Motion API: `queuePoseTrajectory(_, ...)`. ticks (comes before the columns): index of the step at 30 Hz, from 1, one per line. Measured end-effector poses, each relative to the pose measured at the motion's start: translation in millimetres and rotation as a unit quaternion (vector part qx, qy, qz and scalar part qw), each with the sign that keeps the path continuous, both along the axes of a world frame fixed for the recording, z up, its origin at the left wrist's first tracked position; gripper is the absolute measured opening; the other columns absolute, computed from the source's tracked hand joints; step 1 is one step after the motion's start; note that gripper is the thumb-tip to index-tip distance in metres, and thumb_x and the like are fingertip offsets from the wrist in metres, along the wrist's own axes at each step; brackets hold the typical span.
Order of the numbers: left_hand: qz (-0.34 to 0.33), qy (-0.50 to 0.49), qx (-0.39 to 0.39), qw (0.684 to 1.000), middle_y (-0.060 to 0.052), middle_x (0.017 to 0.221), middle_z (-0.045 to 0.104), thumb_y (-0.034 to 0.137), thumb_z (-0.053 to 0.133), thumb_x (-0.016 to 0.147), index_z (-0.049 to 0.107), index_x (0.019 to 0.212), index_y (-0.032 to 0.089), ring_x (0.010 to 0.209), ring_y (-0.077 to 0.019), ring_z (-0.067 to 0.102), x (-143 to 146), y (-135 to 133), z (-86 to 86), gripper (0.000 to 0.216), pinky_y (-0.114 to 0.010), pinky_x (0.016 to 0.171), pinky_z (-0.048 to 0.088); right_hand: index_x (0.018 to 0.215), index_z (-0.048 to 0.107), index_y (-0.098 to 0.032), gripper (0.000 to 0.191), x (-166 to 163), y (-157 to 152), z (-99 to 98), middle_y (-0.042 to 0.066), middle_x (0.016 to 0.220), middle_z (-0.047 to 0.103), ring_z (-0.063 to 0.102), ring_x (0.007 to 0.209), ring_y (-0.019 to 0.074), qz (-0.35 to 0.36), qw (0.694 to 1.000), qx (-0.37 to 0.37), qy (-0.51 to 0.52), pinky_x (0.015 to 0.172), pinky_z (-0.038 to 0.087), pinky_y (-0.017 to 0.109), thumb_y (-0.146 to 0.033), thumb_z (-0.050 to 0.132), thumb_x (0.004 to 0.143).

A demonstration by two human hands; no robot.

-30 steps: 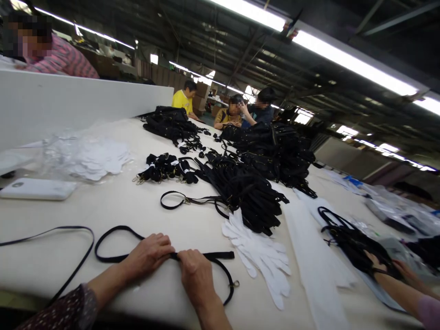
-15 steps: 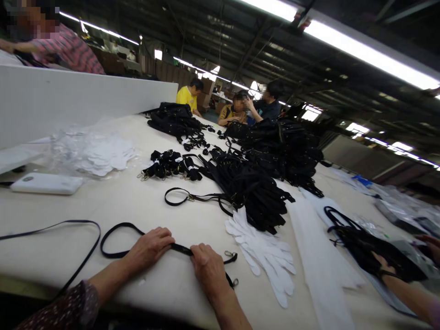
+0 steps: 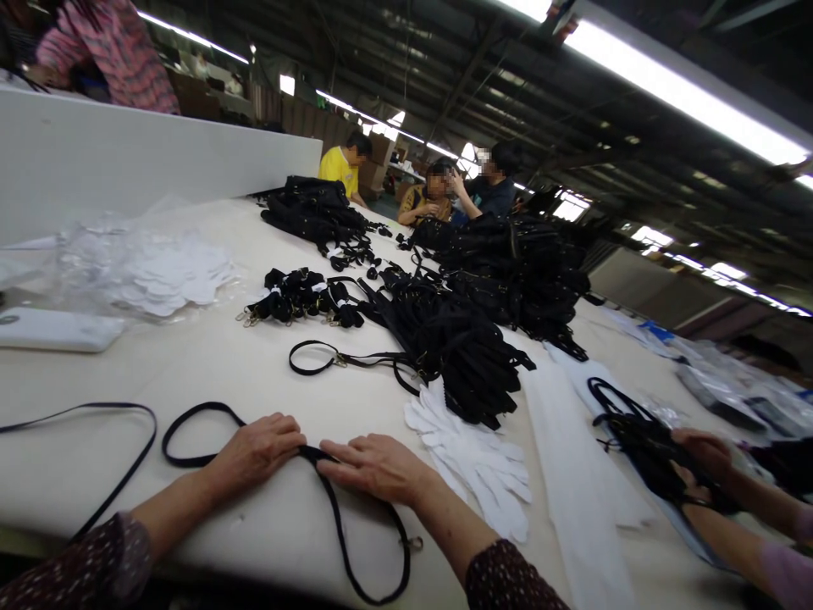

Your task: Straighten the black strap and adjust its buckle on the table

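Both hands flat, palms down — left hand (image 3: 257, 453), right hand (image 3: 374, 466).

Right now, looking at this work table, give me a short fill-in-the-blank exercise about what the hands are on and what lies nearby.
1. Both hands, left hand and right hand, press flat on a thin black ____.
2. Just right of the right hand lies a pile of ____ gloves.
3. The white power bank lies by the table's ____ edge.
4. The strap's end near the table's front edge carries a small metal ____.

Missing words: strap; white; left; clasp
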State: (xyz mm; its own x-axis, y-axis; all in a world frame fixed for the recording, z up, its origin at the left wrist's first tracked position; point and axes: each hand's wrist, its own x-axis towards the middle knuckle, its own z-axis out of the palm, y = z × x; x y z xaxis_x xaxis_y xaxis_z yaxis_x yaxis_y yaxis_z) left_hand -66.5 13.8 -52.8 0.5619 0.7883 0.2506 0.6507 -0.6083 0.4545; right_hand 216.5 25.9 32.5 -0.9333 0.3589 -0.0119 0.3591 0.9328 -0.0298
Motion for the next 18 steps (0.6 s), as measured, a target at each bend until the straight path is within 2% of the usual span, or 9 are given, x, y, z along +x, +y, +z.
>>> queuePoseTrajectory(3,0.001,-0.004,0.008,1.000,-0.001,0.096,0.067,0.023,0.048,0.100,0.067,0.109,0.028,0.089,-0.0172,0.058,1.4,1.3,1.2,0.021,-0.030,0.081,0.046,0.131,0.053,-0.039,0.038,-8.6,4.6,-1.1,-0.009,0.145,0.056,0.060,0.088,0.0099,0.080,0.997,-0.013,0.011,0.069,0.042,0.026,-0.022,0.049,0.098)
queuePoseTrajectory(7,0.004,0.001,0.013,1.000,-0.002,0.095,0.067,0.023,0.048,0.100,0.067,0.108,0.028,0.087,-0.0172,0.059,3.6,2.3,0.2,0.021,-0.031,0.080,0.047,0.105,0.064,-0.032,0.014,-16.2,5.1,-9.9,-0.009,0.117,0.071,0.060,0.084,0.0102,0.084,0.996,-0.036,0.011,0.069,0.042,0.025,-0.029,0.055,0.095)
queuePoseTrajectory(10,0.000,0.004,0.005,1.000,-0.002,0.107,0.068,0.022,0.046,0.101,0.064,0.117,0.029,0.097,-0.0178,0.061,0.0,2.9,-5.3,0.025,-0.031,0.087,0.049,0.099,0.064,-0.029,0.009,-24.4,4.9,-18.8,-0.007,0.107,0.073,0.062,0.085,0.0108,0.017,0.998,-0.066,0.009,0.069,0.042,0.024,-0.027,0.058,0.092)
queuePoseTrajectory(13,0.032,0.008,0.002,0.999,-0.005,0.130,0.064,0.019,0.043,0.101,0.053,0.134,0.028,0.116,-0.0190,0.058,-15.1,4.0,-8.7,0.036,-0.034,0.101,0.048,0.098,0.064,-0.027,0.009,-36.1,3.4,-25.4,-0.004,0.096,0.073,0.065,0.082,0.0124,-0.099,0.992,-0.084,0.005,0.065,0.041,0.024,-0.032,0.060,0.091)
queuePoseTrajectory(15,0.079,0.029,-0.011,0.996,-0.005,0.126,0.066,0.021,0.044,0.101,0.057,0.130,0.027,0.114,-0.0198,0.060,-30.8,4.3,-5.5,0.033,-0.035,0.101,0.048,0.096,0.064,-0.027,0.011,-44.4,1.2,-27.6,-0.004,0.091,0.073,0.066,0.079,0.0132,-0.164,0.982,-0.088,0.007,0.062,0.039,0.024,-0.036,0.059,0.092)
queuePoseTrajectory(18,0.119,0.060,-0.035,0.990,-0.002,0.105,0.070,0.027,0.047,0.100,0.067,0.109,0.028,0.098,-0.0192,0.063,-53.7,3.5,7.0,0.022,-0.033,0.089,0.049,0.094,0.063,-0.026,0.014,-55.6,-2.9,-29.2,-0.003,0.091,0.073,0.068,0.079,0.0139,-0.223,0.971,-0.089,0.014,0.061,0.039,0.024,-0.039,0.058,0.094)
